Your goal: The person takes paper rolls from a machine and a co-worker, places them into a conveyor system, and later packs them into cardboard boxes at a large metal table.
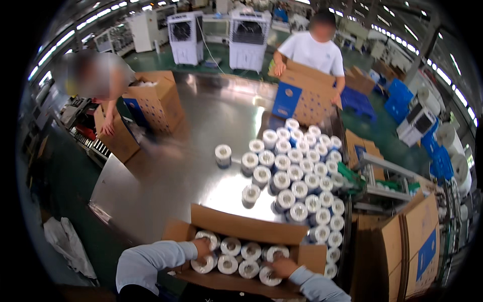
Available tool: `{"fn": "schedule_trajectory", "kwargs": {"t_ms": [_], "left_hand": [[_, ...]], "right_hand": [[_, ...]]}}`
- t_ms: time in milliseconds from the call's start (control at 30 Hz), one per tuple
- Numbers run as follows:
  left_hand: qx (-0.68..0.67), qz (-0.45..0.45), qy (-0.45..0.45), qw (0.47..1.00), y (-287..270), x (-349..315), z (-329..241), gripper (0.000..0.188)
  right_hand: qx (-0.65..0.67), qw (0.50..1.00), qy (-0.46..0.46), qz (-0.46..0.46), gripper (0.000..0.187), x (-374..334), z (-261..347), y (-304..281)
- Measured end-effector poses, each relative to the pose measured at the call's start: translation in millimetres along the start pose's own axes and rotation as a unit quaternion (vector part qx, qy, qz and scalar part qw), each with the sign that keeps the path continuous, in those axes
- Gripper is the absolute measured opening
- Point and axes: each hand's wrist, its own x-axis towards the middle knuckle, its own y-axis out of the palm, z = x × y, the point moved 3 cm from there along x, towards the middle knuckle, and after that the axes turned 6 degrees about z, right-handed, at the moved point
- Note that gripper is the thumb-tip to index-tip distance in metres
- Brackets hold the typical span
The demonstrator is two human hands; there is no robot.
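Floor of near carton (246,220) hidden beneath white rolls (248,270)

No lettering or number is legible. At the far right corner of the metal table (196,136), a blue panel (285,107) on a cardboard carton (309,106) bears a pale round mark (289,92), too blurred to read.

This is a factory packing hall: around a broad, shiny metal table (151,201), two people (322,53) handle printed brown cardboard cartons (308,98). White-and-blue cylindrical rolls (282,162) crowd its right part, near a grey metal conveyor frame (387,193). Beyond it, white boxy air coolers (249,43) stand on green flooring (151,61).
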Motion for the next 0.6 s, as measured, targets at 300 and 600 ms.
{"fn": "schedule_trajectory", "kwargs": {"t_ms": [300, 600], "left_hand": [[-0.224, -0.561, -0.105, 0.790, -158.8, -111.3, 17.3, 0.038], [-0.480, -0.290, -0.042, 0.827, -62.0, -30.8, 148.8, 0.066]], "right_hand": [[0.059, 0.830, 0.131, -0.538, 0.029, -72.5, -45.4, -156.6], [0.628, 0.732, 0.110, -0.241, 0.067, 26.0, -150.9, -51.0]]}}
